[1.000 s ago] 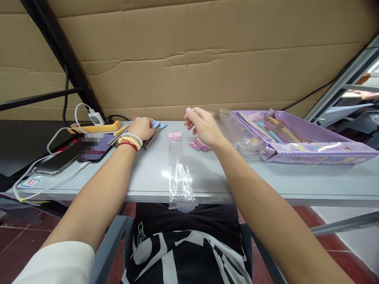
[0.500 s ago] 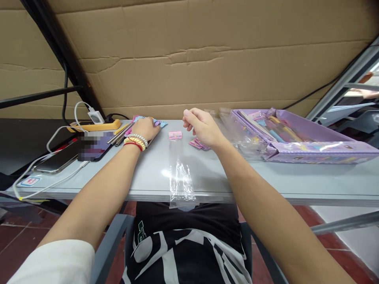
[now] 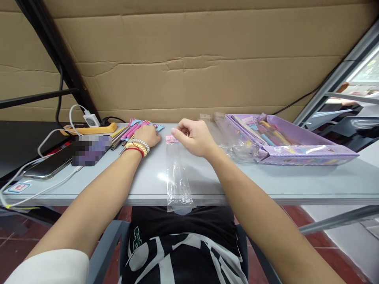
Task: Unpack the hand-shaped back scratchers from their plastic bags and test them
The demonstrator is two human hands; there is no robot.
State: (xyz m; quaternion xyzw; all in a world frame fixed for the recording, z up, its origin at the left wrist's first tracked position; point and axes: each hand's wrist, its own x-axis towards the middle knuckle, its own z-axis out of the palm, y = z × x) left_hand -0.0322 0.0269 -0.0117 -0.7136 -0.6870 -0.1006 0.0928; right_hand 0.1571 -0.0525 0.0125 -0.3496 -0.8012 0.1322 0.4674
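Note:
My left hand [image 3: 148,136] lies closed over the right side of a bunch of pens [image 3: 134,130] with pink and blue tops. Its fingertips are mostly hidden, but a pen's blue top shows beyond them. My right hand [image 3: 195,138] hovers over the middle of the table, fingers curled in and thumb near the forefinger. What it pinches, if anything, cannot be made out. Beside its thumb is the pink header of a clear plastic bag [image 3: 177,173], which lies flat with its lower end over the table's front edge.
A purple box [image 3: 308,156] with pens inside stands at the right, with crumpled clear bags [image 3: 237,148] against it. Phones [image 3: 49,163], white cables and a yellow power strip [image 3: 103,129] lie at the left. Cardboard [image 3: 183,86] closes off the back.
My right hand has moved left and lower, towards the bag's pink header, and now hides the small pink cards. My left hand stays at the pens, showing more of their tops. The view has shifted slightly.

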